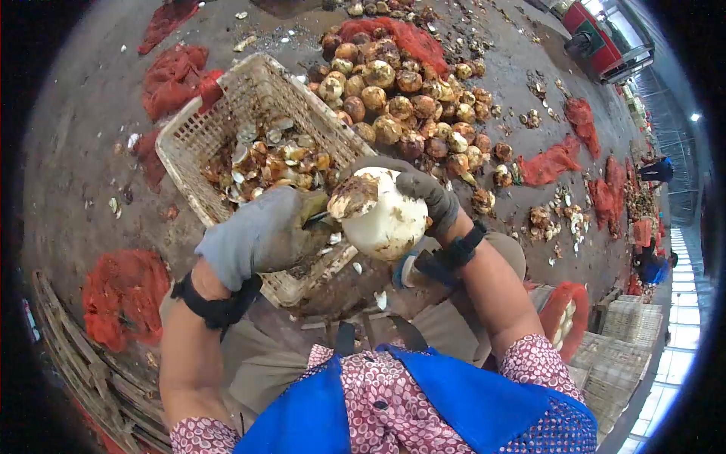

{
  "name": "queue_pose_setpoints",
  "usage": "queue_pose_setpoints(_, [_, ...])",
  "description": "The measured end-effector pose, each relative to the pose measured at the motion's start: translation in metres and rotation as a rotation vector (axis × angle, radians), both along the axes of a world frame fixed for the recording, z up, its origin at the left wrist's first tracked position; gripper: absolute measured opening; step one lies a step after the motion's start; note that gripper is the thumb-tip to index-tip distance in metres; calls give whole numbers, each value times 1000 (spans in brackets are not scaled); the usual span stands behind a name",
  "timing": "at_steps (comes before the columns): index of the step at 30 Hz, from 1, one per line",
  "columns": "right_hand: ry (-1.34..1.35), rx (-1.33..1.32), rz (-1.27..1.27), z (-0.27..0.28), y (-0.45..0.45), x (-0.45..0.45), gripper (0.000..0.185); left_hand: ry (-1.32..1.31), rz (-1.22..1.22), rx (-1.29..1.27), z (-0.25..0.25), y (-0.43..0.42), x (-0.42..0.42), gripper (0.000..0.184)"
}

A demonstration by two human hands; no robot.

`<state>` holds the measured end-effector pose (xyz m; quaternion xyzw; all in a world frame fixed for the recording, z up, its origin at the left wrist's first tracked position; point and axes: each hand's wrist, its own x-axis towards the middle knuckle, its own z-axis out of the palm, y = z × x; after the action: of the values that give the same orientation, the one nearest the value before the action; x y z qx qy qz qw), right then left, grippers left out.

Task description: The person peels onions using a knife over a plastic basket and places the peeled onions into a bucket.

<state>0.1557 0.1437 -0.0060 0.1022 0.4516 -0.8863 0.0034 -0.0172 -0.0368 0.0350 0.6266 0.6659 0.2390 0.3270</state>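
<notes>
In the head view, my right hand (435, 193), in a dark grey glove, grips a large, onion-like bulb (393, 227). Most of the bulb is peeled white, with brown, rough skin left at its upper left end and dirt marks low down. My left hand (276, 227), in a grey-blue glove with a stained palm, is closed round a small knife (318, 219). Only a short dark piece of the knife shows beside the bulb's brown end; the fingers hide the rest. Both hands are above the near edge of a plastic crate (185, 144) holding brown and white peelings (265, 163).
Behind the crate lies a large heap of unpeeled brown bulbs (401, 106). Red net bags (125, 299) and scraps are scattered over the floor. Wooden poles (91, 363) lie at lower left, woven baskets (616, 344) stand at right. A red vehicle (597, 38) and distant people are at far right.
</notes>
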Motion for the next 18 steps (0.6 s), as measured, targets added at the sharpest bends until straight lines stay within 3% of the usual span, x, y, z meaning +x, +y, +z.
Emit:
queue_pose_setpoints(1, [-58,-91,-135,6,-6,-1,62,69,34,-2,6,-1,-2,28])
queue_pose_setpoints(2, [-71,192,-227,-15,2,1,49,78,137,169,-1,-1,-1,35])
queue_pose_setpoints(3, [-73,-443,-167,-14,9,-1,44,95,135,175,0,2,2,35])
queue_pose_setpoints(5, [-127,-482,-188,-18,6,-5,43,71,389,478,2,12,15,35])
queue_pose_setpoints(7, [-81,-277,-69,-19,-5,-10,43,171,234,576,-16,17,11,39])
queue_pose_setpoints(9, [-62,-235,-17,-10,-14,-12,40,121,113,492,-14,13,7,36])
queue_pose_setpoints(11, [19,-309,-44,-8,-11,-15,39,142,168,545,-15,10,10,35])
queue_pose_setpoints(12, [22,-343,-139,-15,-12,-28,47,163,228,611,-16,11,9,34])
queue_pose_setpoints(13, [6,-439,-87,-17,-8,-35,61,253,342,607,-23,13,7,36])
queue_pose_setpoints(15, [43,-584,-131,-10,-8,-33,65,701,295,379,-29,10,-5,42])
queue_pose_setpoints(16, [225,-881,81,-28,0,-38,63,713,295,382,-31,14,-6,42])
queue_pose_setpoints(17, [238,-880,88,-35,-2,-43,63,833,235,422,-33,20,-4,38])
queue_pose_setpoints(18, [147,-728,-95,-36,-14,-50,65,951,162,457,-33,26,-1,36])
